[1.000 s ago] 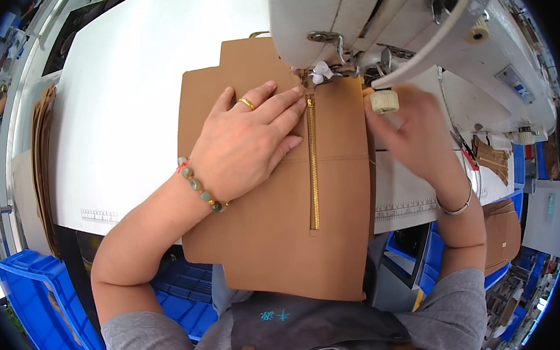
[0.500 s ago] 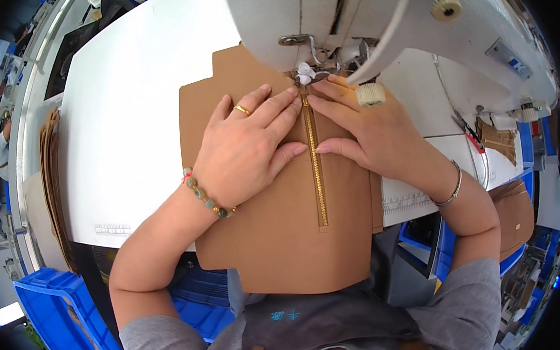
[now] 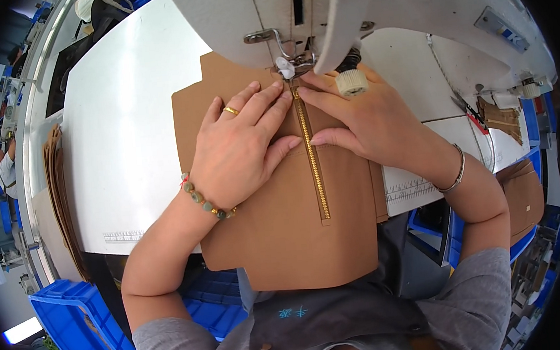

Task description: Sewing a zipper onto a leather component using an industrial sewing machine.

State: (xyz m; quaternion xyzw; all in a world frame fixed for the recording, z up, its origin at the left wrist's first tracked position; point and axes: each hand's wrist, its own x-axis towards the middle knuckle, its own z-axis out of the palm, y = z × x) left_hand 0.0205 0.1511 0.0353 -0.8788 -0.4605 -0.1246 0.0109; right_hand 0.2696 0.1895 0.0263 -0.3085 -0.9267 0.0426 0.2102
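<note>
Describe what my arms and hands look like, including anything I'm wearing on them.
Your left hand has a gold ring and, at the wrist, a bracelet of mostly greenish beads with a bit of red cord. Your right hand has a silver-coloured bangle at the wrist. Both are gloveless; short grey sleeves end above the elbows.

At one o'clock, the top edge cuts off your sewing machine [image 3: 399, 11]; its knob [image 3: 352, 82] hides part of your right hand [image 3: 381, 118]. Toward twelve, the machine covers your brown panel's [image 3: 276, 205] far end. At nine, a co-worker [image 3: 8, 171] is too small to make out.
</note>
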